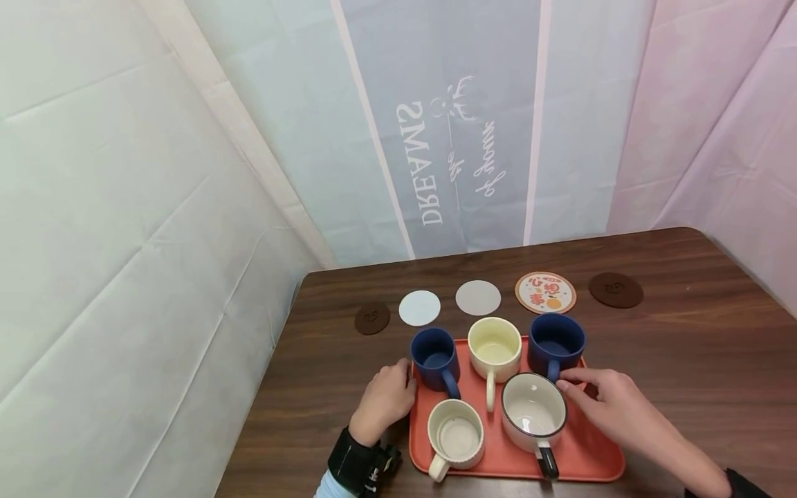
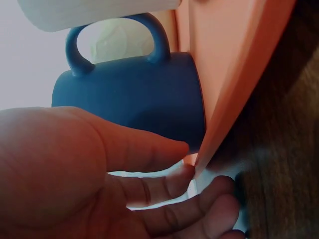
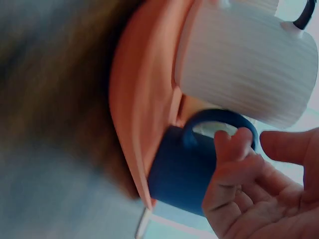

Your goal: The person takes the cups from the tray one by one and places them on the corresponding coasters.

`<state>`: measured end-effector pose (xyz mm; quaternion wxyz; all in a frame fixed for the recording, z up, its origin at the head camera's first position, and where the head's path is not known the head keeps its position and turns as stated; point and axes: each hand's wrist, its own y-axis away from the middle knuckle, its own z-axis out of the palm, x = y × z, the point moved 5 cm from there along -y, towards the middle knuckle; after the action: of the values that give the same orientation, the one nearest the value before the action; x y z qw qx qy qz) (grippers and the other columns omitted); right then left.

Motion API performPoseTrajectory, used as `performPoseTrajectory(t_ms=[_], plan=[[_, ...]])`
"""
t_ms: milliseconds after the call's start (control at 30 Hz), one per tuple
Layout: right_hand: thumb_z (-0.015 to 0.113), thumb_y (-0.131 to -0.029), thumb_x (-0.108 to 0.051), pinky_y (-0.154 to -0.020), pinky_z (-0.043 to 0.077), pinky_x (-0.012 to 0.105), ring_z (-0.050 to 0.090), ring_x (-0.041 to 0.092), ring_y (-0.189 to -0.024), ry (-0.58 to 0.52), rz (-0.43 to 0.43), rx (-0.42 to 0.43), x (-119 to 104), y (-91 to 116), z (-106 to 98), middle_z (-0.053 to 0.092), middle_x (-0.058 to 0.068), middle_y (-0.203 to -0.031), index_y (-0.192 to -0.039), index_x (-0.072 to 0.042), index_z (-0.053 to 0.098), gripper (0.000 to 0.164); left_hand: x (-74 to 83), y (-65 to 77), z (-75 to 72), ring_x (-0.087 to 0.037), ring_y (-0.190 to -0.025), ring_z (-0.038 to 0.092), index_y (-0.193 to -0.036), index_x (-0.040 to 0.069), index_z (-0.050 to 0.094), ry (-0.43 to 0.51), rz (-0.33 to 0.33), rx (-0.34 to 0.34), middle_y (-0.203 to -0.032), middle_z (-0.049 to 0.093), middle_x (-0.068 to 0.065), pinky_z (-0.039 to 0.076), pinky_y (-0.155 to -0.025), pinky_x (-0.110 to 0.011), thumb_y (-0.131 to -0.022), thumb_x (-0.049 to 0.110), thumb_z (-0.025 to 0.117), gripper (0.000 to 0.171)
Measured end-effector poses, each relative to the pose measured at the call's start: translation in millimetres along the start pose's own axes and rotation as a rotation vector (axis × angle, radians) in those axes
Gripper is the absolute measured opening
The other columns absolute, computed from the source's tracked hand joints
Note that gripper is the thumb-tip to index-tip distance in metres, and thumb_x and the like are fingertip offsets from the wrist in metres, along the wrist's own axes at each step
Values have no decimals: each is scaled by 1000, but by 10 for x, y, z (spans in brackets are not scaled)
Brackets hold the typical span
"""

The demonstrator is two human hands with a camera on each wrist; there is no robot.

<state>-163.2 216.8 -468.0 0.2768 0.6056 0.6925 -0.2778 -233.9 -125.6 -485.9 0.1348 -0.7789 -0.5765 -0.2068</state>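
The right-hand blue mug (image 1: pixel 556 339) stands at the far right of the red tray (image 1: pixel 591 456), handle (image 1: pixel 553 371) facing the person, so the right hand (image 1: pixel 613 401) seemingly pinches it easily; the left hand (image 1: pixel 385 395), fingers loosely open, touches the left edge, perhaps for steadiness.

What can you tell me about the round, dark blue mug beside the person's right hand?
The round, dark blue mug has smooth, matt walls that look ceramic, an open top and one looped blue handle. It stands upright at the far right corner of the rectangular, red-orange, plastic-looking tray, its handle turned toward the person, and nothing shows inside it. The right hand is at the handle, its thumb and fingertips very close; whether they grip it cannot be told.
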Motion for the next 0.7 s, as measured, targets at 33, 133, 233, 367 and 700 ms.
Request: performPoseTrajectory(t_ms=[33,133,233,367,700], plan=[[71,-101,-13,-53,40,26,48,10,-65,-8,12,-3,5,-3,13,61,-2,-75,-117,3,77,23,-14,2,7,-20,-67,58,-101,3,61,9,-16,-6,-74,55,-4,48,-63,-41,-104,11,62,9],[70,-101,-11,-52,39,26,48,11,-65,-24,33,-16,11,-5,38,60,-1,-75,-119,5,75,25,-42,8,25,-21,-66,57,-99,3,55,41,-49,-19,-74,53,-6,48,-62,-40,-105,10,61,11],[69,-103,-13,-53,37,27,47,12,-67,-29,44,-12,11,-15,45,56,-2,-73,-119,5,76,25,-50,15,40,-20,-64,56,-98,4,55,58,-57,-24,-72,51,-6,47,-61,-39,-105,10,60,11],[69,-104,-17,-56,37,27,48,14,-69,-50,71,-9,12,-32,58,53,-1,-72,-119,4,76,27,-57,21,53,-18,-62,56,-97,4,60,35,-42,-12,-69,51,-4,47,-60,-38,-103,9,62,9],[72,-102,-23,-57,38,27,51,15,-70,-79,103,23,55,-54,83,60,0,-75,-106,-2,80,22,-115,44,89,-14,-53,50,-87,11,58,22,-9,12,-63,46,2,40,-51,-31,-102,14,65,17]])
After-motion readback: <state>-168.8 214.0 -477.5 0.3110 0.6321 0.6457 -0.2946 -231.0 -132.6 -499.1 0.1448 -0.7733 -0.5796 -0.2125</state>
